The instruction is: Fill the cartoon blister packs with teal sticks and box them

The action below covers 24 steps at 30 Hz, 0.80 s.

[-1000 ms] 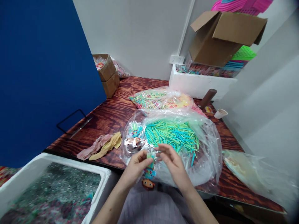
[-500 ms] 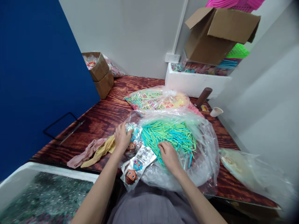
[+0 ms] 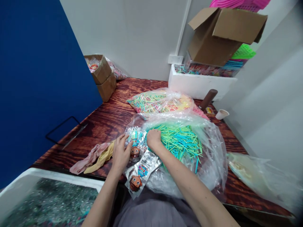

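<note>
My left hand (image 3: 121,153) is at the left edge of a shiny printed packet (image 3: 135,152), fingers apart and touching or just beside it. Curled closed, my right hand (image 3: 153,138) is over the left side of a heap of thin green and blue sticks (image 3: 181,138); what its fingers hold, if anything, is hidden. The heap lies in a spread-open clear plastic bag (image 3: 213,148). A second packet with a cartoon face (image 3: 136,183) overlaps the bag's front left edge, below my right hand.
Behind is a tied bag of multicoloured sticks (image 3: 151,101). Pink and yellow cloths (image 3: 101,160) lie left. A foam box (image 3: 21,173) stands front left, another white box (image 3: 201,83) at the back. Right are a brown cylinder (image 3: 208,99), paper cup (image 3: 222,114) and plastic bag (image 3: 258,176).
My right hand has moved left and away from me across the sticks, toward the packet, and is now closed. My left hand has shifted slightly down. The view has moved a little.
</note>
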Motion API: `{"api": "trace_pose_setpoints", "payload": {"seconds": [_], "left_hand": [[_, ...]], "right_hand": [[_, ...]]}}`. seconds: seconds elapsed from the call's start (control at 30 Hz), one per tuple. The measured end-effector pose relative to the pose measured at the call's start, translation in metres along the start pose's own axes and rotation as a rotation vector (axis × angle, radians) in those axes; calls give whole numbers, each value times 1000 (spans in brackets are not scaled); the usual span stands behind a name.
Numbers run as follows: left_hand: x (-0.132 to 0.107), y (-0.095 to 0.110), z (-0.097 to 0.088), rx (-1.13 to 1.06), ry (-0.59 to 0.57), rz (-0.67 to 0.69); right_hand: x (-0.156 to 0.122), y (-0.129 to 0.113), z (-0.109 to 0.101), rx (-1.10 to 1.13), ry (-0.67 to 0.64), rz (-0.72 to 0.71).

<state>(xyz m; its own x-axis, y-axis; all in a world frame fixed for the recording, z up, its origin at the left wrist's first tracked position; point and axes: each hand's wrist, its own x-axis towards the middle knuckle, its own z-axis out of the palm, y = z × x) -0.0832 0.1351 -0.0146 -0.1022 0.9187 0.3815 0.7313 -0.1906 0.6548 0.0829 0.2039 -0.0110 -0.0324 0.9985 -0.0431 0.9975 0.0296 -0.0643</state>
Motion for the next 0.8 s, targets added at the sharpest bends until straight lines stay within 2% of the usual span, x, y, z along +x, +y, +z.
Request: {"api": "trace_pose_setpoints", "payload": {"seconds": [0.27,0.4,0.5,0.63,0.73,0.8], "left_hand": [[-16,2,-9,-69,-9,-14],[-23,7,-13,-108,-18,-17],[-28,7,-22,-126,-11,-15],[-32,12,-31,-140,12,-10],[-34,26,-28,-169,9,4],[-36,39,-20,-216,-17,17]], "right_hand": [[-2,-3,-1,-21,-64,55],[0,3,-6,35,-152,71],[0,20,-14,108,-186,90],[-6,56,-29,258,-155,52],[-17,84,-40,404,-148,-24],[-27,98,-44,490,-133,-64]]}}
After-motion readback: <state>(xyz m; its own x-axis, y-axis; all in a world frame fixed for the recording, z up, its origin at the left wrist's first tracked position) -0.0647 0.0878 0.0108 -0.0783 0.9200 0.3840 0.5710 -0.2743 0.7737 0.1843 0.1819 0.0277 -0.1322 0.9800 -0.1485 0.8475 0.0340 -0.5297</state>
